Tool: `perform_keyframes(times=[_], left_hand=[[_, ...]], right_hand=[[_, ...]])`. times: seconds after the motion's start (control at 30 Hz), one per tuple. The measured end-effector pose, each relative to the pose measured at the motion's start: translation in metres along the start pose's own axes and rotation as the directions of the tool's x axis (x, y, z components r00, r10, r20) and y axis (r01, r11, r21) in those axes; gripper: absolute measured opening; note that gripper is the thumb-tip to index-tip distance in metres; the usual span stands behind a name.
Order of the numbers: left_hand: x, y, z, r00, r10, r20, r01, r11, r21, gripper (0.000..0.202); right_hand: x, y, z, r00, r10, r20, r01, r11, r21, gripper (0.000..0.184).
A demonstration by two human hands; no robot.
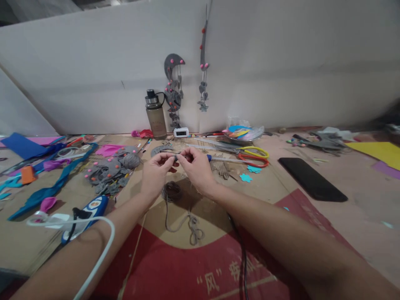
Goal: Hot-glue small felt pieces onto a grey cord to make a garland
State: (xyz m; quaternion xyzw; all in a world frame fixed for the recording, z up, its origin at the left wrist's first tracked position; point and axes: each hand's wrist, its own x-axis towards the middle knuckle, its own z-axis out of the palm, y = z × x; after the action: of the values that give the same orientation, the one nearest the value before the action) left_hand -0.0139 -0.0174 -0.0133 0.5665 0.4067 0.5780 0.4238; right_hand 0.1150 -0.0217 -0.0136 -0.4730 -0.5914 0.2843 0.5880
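My left hand (155, 171) and my right hand (196, 167) meet above the middle of the cardboard-covered table, fingertips pinched together on a small grey piece (176, 157) between them. What the piece is stays too small to name. Just below my hands lies a coil of grey cord (171, 191), its loose end trailing toward me into a knotted loop (195, 233). A grey felt crescent (161, 149) lies just beyond my fingers.
Grey felt cut-outs and a yarn ball (130, 160) sit left, with blue and pink scraps. A glue gun (90, 210) lies near left. Scissors (253, 155), a black phone (312, 179), a bottle (155, 115) and hanging felt mobiles (173, 89) stand farther off.
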Motion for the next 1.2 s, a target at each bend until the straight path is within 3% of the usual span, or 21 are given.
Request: perform_keyframes(times=[0.13,0.27,0.43,0.6,0.73,0.9,1.0,1.13,1.2], left_hand=[[0.002,0.0,0.0,0.995,-0.095,0.02,0.097,0.988,-0.119,0.02],[0.004,-0.002,0.001,0.982,-0.178,0.068,0.189,0.953,-0.236,0.02],[0.005,-0.004,0.002,0.978,-0.191,0.085,0.206,0.947,-0.247,0.02],[0.008,-0.004,-0.001,0.957,-0.286,0.043,0.285,0.909,-0.303,0.023],[0.016,-0.007,-0.009,0.953,-0.297,-0.064,0.259,0.904,-0.339,0.024],[0.029,-0.011,-0.023,0.956,-0.24,-0.169,0.169,0.922,-0.348,0.021],[0.035,-0.014,-0.029,0.952,-0.244,-0.186,0.167,0.921,-0.353,0.018],[0.037,-0.017,-0.033,0.954,-0.263,-0.142,0.207,0.923,-0.324,0.019],[0.036,-0.017,-0.033,0.956,-0.269,-0.12,0.219,0.922,-0.319,0.018]], right_hand=[[0.002,0.004,0.0,0.999,0.037,0.025,-0.04,0.991,0.129,0.021],[0.004,0.007,0.001,0.993,0.087,0.078,-0.096,0.987,0.127,0.017],[0.005,0.009,0.004,0.99,0.121,0.074,-0.131,0.981,0.142,0.015],[0.007,0.017,0.007,0.985,0.128,0.112,-0.145,0.976,0.163,0.016],[0.006,0.023,0.009,0.981,0.118,0.153,-0.127,0.99,0.052,0.017],[0.005,0.023,0.004,0.951,0.006,0.31,0.035,0.991,-0.126,0.02],[0.011,0.022,-0.002,0.941,0.04,0.336,0.025,0.982,-0.188,0.019],[0.021,0.021,-0.011,0.969,0.054,0.242,-0.006,0.981,-0.193,0.02],[0.023,0.017,-0.015,0.966,0.055,0.254,0.006,0.972,-0.233,0.02]])
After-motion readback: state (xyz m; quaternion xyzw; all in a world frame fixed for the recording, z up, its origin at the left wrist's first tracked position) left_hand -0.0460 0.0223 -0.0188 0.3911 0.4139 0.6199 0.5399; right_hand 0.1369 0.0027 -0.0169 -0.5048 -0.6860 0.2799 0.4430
